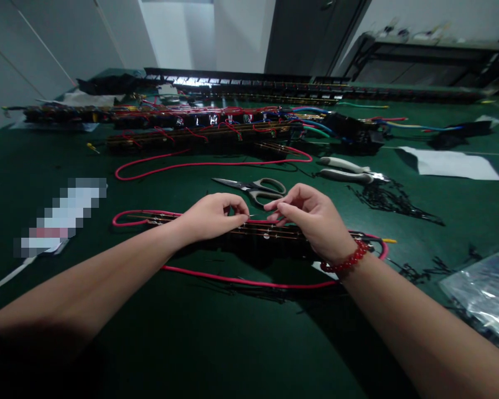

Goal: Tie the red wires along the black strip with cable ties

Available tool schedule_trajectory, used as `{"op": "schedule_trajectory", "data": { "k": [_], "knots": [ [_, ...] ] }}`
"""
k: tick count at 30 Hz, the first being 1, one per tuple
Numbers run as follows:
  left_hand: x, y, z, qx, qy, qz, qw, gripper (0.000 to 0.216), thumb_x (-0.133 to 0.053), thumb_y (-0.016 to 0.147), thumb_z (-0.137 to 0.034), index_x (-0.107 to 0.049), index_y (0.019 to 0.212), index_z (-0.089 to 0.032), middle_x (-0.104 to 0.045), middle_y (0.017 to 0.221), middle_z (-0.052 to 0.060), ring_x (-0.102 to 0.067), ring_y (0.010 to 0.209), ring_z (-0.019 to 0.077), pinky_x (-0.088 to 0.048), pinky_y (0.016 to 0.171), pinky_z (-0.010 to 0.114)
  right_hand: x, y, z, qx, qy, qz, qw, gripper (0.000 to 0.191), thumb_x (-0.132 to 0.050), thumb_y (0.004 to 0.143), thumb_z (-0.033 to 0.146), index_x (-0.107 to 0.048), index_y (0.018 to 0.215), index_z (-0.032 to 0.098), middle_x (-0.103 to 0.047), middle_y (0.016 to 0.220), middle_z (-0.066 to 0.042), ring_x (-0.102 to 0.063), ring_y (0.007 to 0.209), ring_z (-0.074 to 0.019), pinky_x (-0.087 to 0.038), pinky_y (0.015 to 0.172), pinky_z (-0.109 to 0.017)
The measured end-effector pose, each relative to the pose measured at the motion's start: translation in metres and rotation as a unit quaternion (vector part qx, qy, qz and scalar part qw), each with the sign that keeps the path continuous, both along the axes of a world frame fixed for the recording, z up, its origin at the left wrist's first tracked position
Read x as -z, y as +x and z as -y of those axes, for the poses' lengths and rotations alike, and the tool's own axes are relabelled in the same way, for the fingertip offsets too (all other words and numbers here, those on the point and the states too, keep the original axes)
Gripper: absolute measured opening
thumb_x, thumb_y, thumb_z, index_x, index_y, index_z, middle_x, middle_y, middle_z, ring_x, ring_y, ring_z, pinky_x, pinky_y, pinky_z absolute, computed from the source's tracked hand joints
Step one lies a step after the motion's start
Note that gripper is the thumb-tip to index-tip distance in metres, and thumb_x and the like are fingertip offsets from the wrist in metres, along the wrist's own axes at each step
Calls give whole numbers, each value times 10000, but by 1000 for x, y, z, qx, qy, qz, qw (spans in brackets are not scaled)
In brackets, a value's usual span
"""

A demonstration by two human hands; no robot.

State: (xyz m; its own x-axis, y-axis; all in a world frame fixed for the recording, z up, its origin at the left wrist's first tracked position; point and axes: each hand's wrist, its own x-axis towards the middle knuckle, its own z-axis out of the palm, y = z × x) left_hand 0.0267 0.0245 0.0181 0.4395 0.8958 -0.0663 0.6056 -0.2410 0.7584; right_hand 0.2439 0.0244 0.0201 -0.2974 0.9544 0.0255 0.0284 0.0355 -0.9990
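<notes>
My left hand [216,215] pinches a small thin sliver, whose pale tip sticks out past the thumb; its kind is too small to tell. Close by on the right, my right hand [314,219] has thumb and fingertips drawn together, and anything between them is too small to make out. Both hands are over a long dark wired assembly [270,233] with thin metal rods along its top. A thick red cable [249,281] loops around it. Just beyond the fingers lie scissors [249,187] with grey and black handles, blades pointing left.
Grey-handled pliers [345,169] lie right of the scissors, near a heap of black cable ties [395,205]. More wired assemblies [199,133] stretch across the back of the green table. A white paper [453,163] and a clear plastic bag [486,293] are at right, a blurred-out device [66,213] at left.
</notes>
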Motion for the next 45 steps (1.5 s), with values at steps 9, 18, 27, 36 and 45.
{"op": "schedule_trajectory", "data": {
  "k": [9,18,27,36,45],
  "knots": [
    [0,-2,1,75,62,-80,992,447,-726,736,-513,-670,1084,-237,-665,1046,29,-587,986,217,-436,862,348,0,1,1,10,10,4,1000,235,-732,748,276,-510,733,200,-733,805,-36,-707,746,-144,-559,646,-262],
    [-1,1,7,85,125,-136,979,393,-716,757,-435,-677,1096,-238,-632,1017,56,-538,998,260,-438,868,392,-2,0,2,-8,37,29,999,204,-682,790,259,-486,762,210,-704,817,-27,-687,768,-143,-539,690,-283],
    [-6,2,13,96,227,-213,946,273,-633,775,-368,-649,979,-187,-590,868,48,-528,882,237,-425,827,373,2,0,5,-30,118,127,984,95,-499,935,314,-452,910,236,-689,889,-31,-677,852,-174,-515,776,-347],
    [1,-1,6,125,260,-206,935,284,-623,813,-414,-639,981,-185,-575,836,34,-537,856,219,-411,825,352,8,-2,4,-28,111,150,982,80,-465,939,303,-426,899,246,-688,850,-24,-684,845,-187,-510,786,-356],
    [2,-5,4,141,241,-208,937,338,-648,827,-474,-636,1012,-191,-590,891,44,-546,893,229,-400,835,356,6,-2,7,-28,123,185,975,56,-469,922,269,-434,885,247,-700,818,-9,-687,784,-177,-491,732,-327]
  ]
}}
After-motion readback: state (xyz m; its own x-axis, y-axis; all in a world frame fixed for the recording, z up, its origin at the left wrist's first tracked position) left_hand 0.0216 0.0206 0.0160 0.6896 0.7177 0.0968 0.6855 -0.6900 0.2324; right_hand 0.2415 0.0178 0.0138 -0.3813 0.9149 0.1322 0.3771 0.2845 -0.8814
